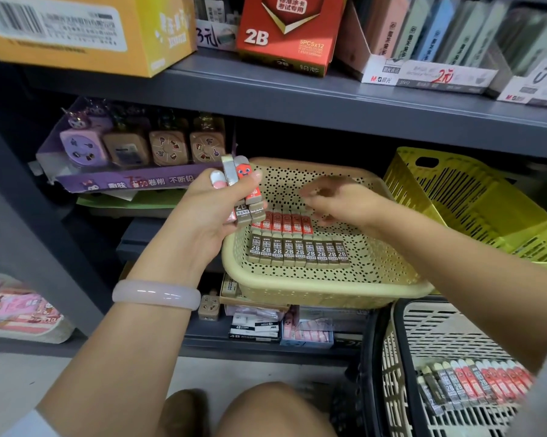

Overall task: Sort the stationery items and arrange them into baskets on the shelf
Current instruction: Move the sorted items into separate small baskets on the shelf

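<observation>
Near the knees, lead cases (242, 190) are gripped by the left hand (215, 212); the blurred right hand (332, 200), grip unclear, should be fed singly, rows in the beige basket (329, 288) kept flush.

We see a dark grey metal shelf unit (329, 99) filling the view, upper board running across, a lower board (266, 345) beneath. Pale floor (76, 373) at bottom left. Light is even, indoor; recesses under the boards are shadowed.

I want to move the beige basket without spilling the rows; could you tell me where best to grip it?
Grip the beige basket by its rolled rim on the two short sides, with both hands coming from above. The lead packs lie loose in flat rows on its floor, so it probably needs to stay level.
</observation>
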Available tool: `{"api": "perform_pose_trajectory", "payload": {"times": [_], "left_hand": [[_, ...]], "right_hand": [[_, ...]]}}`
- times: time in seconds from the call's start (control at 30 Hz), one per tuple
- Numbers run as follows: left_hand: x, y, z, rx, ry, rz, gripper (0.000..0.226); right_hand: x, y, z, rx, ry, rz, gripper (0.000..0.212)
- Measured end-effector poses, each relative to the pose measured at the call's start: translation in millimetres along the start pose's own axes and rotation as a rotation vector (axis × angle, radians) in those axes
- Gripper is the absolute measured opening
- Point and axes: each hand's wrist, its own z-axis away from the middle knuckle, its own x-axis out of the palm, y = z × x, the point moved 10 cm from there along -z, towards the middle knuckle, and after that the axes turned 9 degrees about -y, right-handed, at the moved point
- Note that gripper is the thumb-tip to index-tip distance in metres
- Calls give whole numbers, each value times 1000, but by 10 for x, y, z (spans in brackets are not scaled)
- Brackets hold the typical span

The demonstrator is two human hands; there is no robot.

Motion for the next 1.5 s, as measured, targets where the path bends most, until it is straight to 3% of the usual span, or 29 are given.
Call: {"api": "perform_pose_trajectory", "payload": {"times": [0.07, 0.17, 0.3, 0.47, 0.57, 0.73, 0.83, 1.0, 1.23, 1.4, 1.5], "left_hand": [[21, 23, 9, 11, -7, -87, 26], [52, 51, 22, 33, -15, -234, 37], [36, 45, 29, 46, 14, -273, 41], [-23, -15, -18, 7, 29, -168, 8], [-88, -35, -33, -3, 60, -111, 10], [-155, -42, -34, 19, 104, 2, 18], [-160, -63, -58, 11, 110, 5, 17], [-167, -67, -85, 7, 95, 6, 14], [-161, -61, -77, 20, 83, -4, 13], [-163, -55, -57, 18, 94, -1, 12], [-159, -61, -56, 10, 104, 4, 13]], "right_hand": [[110, -401, 16, -230, -107, -377, 19], [266, -733, 20, -345, -219, -538, 18], [299, -770, -28, -348, -206, -561, 16], [225, -579, -123, -300, -140, -843, 15], [117, -331, -195, -236, -55, -966, 17], [-172, 368, -316, 80, 244, -395, 11], [-244, 641, -385, 218, 313, -313, 19], [-48, 764, -539, 318, 101, -133, 33], [-23, 813, -551, 356, 105, 63, 31], [-118, 351, -405, 223, 155, 312, 23], [196, 42, -323, 67, -65, 317, 23]]}}
